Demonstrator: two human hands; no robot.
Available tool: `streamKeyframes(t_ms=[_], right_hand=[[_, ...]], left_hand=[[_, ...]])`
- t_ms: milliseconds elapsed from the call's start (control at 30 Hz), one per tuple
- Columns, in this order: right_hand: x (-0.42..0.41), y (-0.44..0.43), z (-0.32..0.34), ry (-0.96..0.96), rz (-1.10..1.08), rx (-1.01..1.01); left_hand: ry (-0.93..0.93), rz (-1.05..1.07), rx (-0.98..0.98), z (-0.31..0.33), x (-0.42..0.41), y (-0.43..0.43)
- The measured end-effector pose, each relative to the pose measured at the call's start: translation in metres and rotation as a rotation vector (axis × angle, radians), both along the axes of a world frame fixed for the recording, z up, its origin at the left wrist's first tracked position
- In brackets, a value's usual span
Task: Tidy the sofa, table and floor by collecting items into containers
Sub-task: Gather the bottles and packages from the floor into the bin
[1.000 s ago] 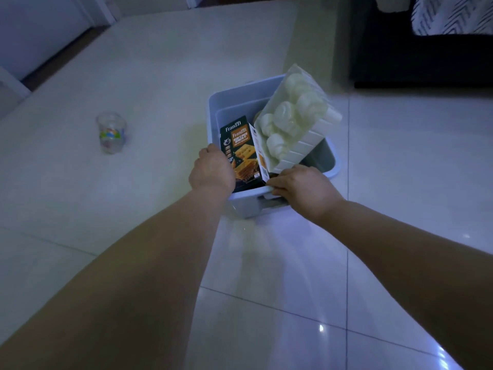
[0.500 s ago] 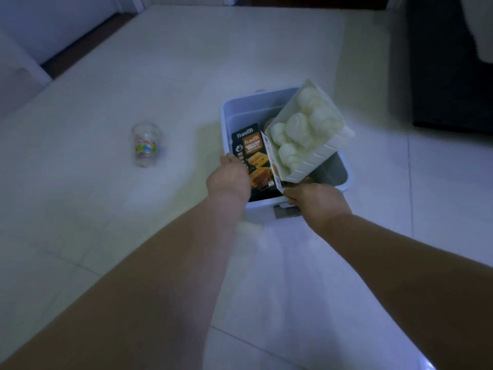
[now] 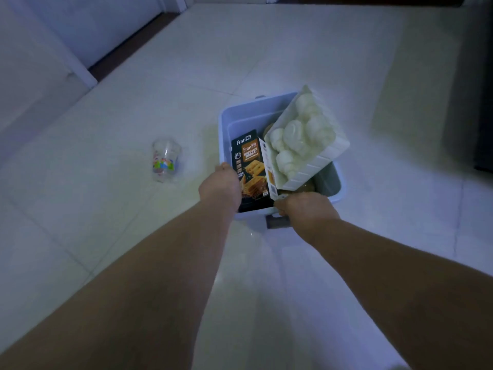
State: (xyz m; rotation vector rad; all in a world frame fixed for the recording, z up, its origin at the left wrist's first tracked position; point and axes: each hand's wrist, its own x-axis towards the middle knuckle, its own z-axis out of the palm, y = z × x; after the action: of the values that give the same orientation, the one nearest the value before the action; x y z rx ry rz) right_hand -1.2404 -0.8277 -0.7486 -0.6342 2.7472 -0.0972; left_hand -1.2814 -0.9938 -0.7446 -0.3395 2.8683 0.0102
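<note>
A pale blue plastic bin (image 3: 250, 113) stands on the white tiled floor. Inside it lean a dark Franzzi biscuit box (image 3: 249, 166) and a white tray of round white pieces (image 3: 304, 140) that sticks out over the rim. My left hand (image 3: 220, 186) grips the bin's near left rim, fingers curled over the edge. My right hand (image 3: 306, 209) holds the near rim by the dark handle. A clear plastic cup (image 3: 165, 162) with a colourful print stands on the floor to the left of the bin.
A dark sofa base (image 3: 482, 102) runs along the right edge. White doors or panels (image 3: 66, 30) and a dark threshold strip lie at the upper left. Open tiled floor surrounds the bin.
The bin, with both hands on its rim, has shifted left across the floor, closer to the cup and away from the sofa. Both grips look the same.
</note>
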Motion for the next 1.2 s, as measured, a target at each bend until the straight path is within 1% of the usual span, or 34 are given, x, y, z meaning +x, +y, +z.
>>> streamKeyframes(t_ms=[133,267,333,433,500,567,600,633,667,700,733,767,867,1000,1133,1200], right_hand=[[-0.043,-0.005,-0.021,0.118,0.075,-0.190],[-0.085,-0.008,-0.039,0.237,0.153,-0.372],[-0.101,-0.014,-0.045,0.261,0.153,-0.436],[-0.111,-0.027,-0.048,0.221,0.155,-0.474],[-0.116,-0.035,-0.052,0.261,0.173,-0.511],[-0.122,-0.043,-0.052,0.283,0.176,-0.560],[-0.126,-0.046,-0.052,0.281,0.172,-0.557],[-0.129,-0.052,-0.053,0.292,0.163,-0.546],[-0.131,-0.056,-0.052,0.310,0.166,-0.543],[-0.134,-0.063,-0.052,0.322,0.162,-0.550],[-0.136,-0.069,-0.053,0.329,0.156,-0.572],[-0.139,-0.075,-0.054,0.308,0.151,-0.590],[-0.148,-0.096,-0.056,0.304,0.139,-0.532],[-0.159,-0.119,-0.061,0.395,0.076,-0.507],[-0.170,-0.129,-0.066,0.437,0.090,-0.485],[-0.171,-0.130,-0.066,0.454,0.087,-0.458]], left_hand=[[-0.019,0.056,-0.084,0.003,-0.043,-0.006],[-0.084,0.175,-0.147,0.008,-0.067,-0.006],[-0.120,0.206,-0.136,0.010,-0.074,-0.013],[-0.162,0.248,-0.090,0.014,-0.082,-0.030],[-0.144,0.250,-0.074,0.012,-0.089,-0.045],[-0.056,0.250,-0.004,0.007,-0.097,-0.059],[0.018,0.266,0.069,0.004,-0.099,-0.067],[0.114,0.316,0.186,0.001,-0.102,-0.076],[0.228,0.391,0.309,-0.003,-0.102,-0.085],[0.345,0.461,0.380,-0.011,-0.106,-0.099],[0.434,0.533,0.399,-0.019,-0.107,-0.111],[0.462,0.592,0.375,-0.028,-0.106,-0.123],[0.421,0.692,0.289,-0.059,-0.108,-0.162],[0.407,0.754,0.301,-0.094,-0.125,-0.208],[0.398,0.666,0.333,-0.109,-0.142,-0.234],[0.334,0.632,0.324,-0.110,-0.150,-0.241]])
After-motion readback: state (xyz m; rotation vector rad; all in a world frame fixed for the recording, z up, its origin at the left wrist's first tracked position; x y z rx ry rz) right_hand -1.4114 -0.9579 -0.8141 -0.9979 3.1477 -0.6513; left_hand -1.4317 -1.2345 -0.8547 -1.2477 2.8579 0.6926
